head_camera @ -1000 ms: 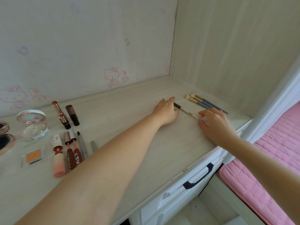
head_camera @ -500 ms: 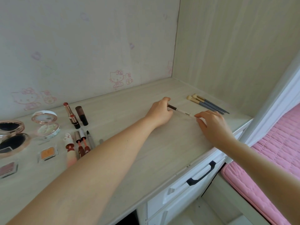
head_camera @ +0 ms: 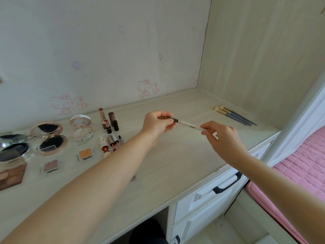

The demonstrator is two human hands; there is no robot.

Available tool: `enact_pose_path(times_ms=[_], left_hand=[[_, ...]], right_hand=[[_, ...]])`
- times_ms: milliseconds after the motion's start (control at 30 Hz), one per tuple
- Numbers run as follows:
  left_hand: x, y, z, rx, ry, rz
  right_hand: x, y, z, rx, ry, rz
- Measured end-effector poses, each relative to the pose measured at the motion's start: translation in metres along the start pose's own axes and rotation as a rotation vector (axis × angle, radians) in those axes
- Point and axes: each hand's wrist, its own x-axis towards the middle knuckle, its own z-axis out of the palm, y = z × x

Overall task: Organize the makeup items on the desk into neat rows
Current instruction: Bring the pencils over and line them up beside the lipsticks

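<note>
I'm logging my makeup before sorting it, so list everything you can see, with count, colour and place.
pencil: one, white with dark cap, held above the desk
brushes: about four, grey handles, back right
lipsticks: three, rose-gold and brown, back centre
lip tubes: several, red and pink, partly behind the forearm
compacts: four open, left
pans: two, orange and pink, front left
desk: one, pale wood
left hand: pinches the cap
right hand: pinches the other end
</note>
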Motion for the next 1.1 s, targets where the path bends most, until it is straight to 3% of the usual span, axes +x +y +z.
enact_pose_path(times_ms=[233,500,900,1100], left_hand=[[-0.036,0.017,-0.049,-0.247,0.038,-0.099],[-0.077,0.031,-0.093,-0.563,0.107,-0.063],[-0.133,0.042,-0.151,-0.422,0.075,0.035],[-0.153,0.037,-0.178,-0.426,0.147,0.06]], right_hand=[[-0.016,-0.053,0.008,0.131,-0.058,-0.022],[-0.037,-0.126,0.023,0.391,-0.198,0.049],[-0.051,-0.21,0.053,0.835,-0.234,0.157],[-0.06,-0.239,0.076,0.953,-0.344,0.201]])
